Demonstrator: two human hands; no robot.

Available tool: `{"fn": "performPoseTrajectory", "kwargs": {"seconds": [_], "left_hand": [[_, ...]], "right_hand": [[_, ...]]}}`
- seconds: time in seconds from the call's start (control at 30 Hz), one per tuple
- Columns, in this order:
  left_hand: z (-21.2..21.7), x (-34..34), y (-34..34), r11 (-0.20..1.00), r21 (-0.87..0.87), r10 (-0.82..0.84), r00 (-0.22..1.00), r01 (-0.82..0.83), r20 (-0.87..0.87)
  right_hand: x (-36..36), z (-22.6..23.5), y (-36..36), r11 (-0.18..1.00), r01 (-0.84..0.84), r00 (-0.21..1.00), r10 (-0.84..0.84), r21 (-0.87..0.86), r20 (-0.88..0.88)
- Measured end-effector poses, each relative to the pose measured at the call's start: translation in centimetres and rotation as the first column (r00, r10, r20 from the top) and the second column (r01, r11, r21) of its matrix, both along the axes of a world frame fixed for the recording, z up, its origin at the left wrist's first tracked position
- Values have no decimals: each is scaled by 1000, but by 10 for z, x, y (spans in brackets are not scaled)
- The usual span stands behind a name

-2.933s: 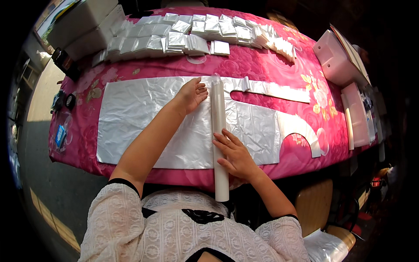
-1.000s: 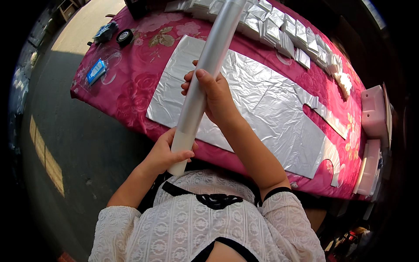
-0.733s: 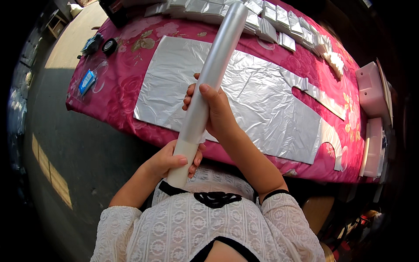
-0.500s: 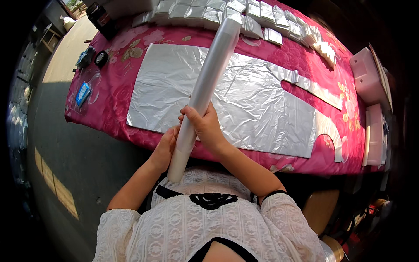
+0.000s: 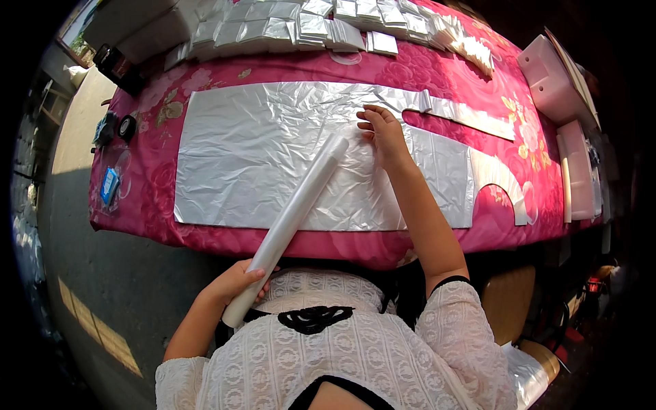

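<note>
My left hand is wrapped round the lower end of a long, whitish roll of plastic film. The roll slants up and away over the table, its upper end close to my right hand. That hand is raised with its fingers apart and holds nothing. Beneath the roll and my right hand, large silvery-white plastic sheeting lies flat and wrinkled. Two strap-like ends extend from its right side, with rounded cutouts showing the cloth.
A pink flowered cloth covers the table. Folded silvery packets line the far side, and a dark bottle stands far left. A black tape roll and a blue packet lie left. Pink bins are at the right.
My right hand has let go of the roll and moved up and to the right. The roll's upper end has come down, while my left hand has moved lower and to the left with it.
</note>
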State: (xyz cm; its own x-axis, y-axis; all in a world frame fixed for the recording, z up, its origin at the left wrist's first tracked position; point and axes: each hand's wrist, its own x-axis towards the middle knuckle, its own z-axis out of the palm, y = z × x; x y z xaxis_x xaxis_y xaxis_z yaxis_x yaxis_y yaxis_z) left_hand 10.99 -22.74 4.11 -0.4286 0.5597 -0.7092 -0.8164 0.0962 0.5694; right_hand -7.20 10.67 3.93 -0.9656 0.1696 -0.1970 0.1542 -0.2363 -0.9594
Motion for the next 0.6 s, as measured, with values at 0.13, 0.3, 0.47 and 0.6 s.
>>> {"fn": "performPoseTrajectory", "kwargs": {"seconds": [0.13,0.3,0.47,0.6], "left_hand": [[2,1,0,1000,-16,3,1000,-3,6],[4,-1,-2,1000,-15,-11,1000,10,-5],[-1,3,-3,999,-27,-27,997,25,-74],[-4,8,-20,994,-23,-105,994,105,13]], "right_hand": [[11,15,5,899,-389,919,365,200,148],[12,14,-3,783,-583,812,553,219,186],[10,7,-3,736,-621,782,602,269,158],[-4,11,28,794,-430,902,388,430,186]]}}
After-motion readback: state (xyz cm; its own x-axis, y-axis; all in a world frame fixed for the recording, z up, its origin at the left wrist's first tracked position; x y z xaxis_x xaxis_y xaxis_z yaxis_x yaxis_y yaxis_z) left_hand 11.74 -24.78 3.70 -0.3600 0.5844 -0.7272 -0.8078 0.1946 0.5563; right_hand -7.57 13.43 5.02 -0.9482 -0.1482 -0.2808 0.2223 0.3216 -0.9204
